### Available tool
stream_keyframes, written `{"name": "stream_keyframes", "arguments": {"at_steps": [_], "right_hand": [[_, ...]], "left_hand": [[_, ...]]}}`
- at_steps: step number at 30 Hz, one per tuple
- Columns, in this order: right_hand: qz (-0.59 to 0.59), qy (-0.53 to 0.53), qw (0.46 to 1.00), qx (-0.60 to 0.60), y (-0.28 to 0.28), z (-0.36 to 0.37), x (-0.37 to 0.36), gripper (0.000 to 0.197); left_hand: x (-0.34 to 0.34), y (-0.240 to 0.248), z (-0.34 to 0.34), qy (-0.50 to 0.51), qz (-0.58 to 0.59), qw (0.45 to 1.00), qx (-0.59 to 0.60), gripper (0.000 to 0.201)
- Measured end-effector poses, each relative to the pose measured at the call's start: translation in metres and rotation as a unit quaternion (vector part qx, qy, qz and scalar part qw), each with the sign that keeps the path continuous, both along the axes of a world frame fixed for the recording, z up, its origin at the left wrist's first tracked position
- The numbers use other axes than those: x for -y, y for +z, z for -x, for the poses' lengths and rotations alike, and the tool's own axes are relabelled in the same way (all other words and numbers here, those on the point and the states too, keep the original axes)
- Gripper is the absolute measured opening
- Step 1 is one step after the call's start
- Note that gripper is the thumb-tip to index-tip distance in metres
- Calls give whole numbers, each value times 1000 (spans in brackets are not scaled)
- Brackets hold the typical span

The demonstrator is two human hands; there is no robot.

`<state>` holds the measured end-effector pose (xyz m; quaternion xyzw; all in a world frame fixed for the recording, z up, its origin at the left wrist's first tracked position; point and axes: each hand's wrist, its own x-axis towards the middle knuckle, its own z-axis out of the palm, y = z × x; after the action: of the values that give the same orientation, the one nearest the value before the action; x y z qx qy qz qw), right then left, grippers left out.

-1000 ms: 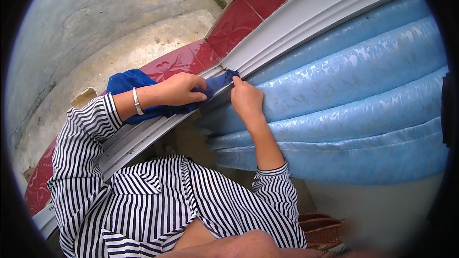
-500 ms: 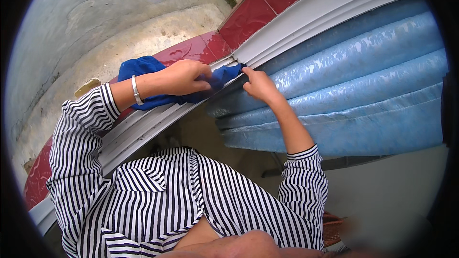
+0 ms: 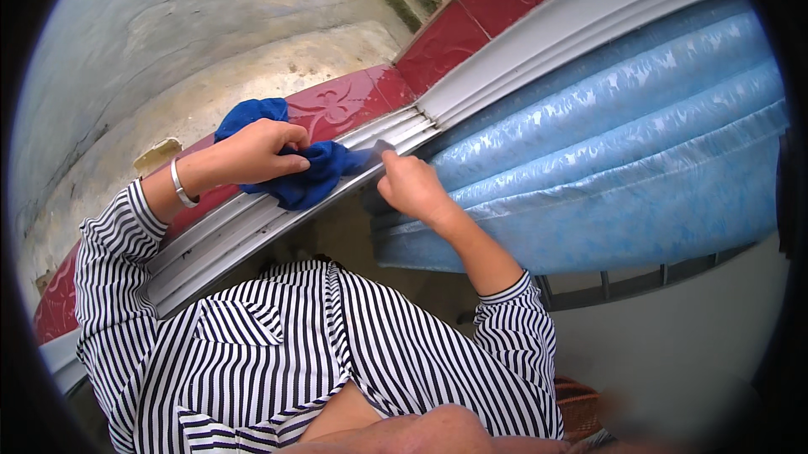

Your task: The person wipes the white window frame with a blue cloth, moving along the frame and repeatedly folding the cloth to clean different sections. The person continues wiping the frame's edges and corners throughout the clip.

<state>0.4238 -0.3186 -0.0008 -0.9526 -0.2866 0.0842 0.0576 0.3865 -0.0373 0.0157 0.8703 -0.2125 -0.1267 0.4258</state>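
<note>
Two hands meet on the grey window track [image 3: 252,231]: my left hand [image 3: 257,151] presses closed over a blue cloth [image 3: 307,176], bunched at its three o'clock, while my right hand [image 3: 412,189] pinches a thin flat tool, fingers curled shut. Soft and light, the cloth likely grips best wadded. At one o'clock hangs a blue patterned curtain [image 3: 606,143].

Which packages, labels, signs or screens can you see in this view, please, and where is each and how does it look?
None: no package, label, sign or screen is in view.
What shows instead: a blue cloth under the left hand on the grey window track, the right hand beside it, blue patterned curtain folds, and red tiles.
</note>
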Motion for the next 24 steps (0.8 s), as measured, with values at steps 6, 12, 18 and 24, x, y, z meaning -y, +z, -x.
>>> {"name": "stream_keyframes", "arguments": {"at_steps": [6,12,18,24], "right_hand": [[-29,-1,997,-70,7,34,-25,37],[-252,135,906,-313,34,60,-59,35],[-362,66,902,-226,31,34,-41,19],[-487,-43,844,-220,45,17,1,18]], "left_hand": [[-32,6,14,71,86,990,-89,24],[-89,68,35,134,369,920,-8,17],[-56,76,12,206,131,970,-4,14],[24,99,-17,116,210,966,101,20]]}}
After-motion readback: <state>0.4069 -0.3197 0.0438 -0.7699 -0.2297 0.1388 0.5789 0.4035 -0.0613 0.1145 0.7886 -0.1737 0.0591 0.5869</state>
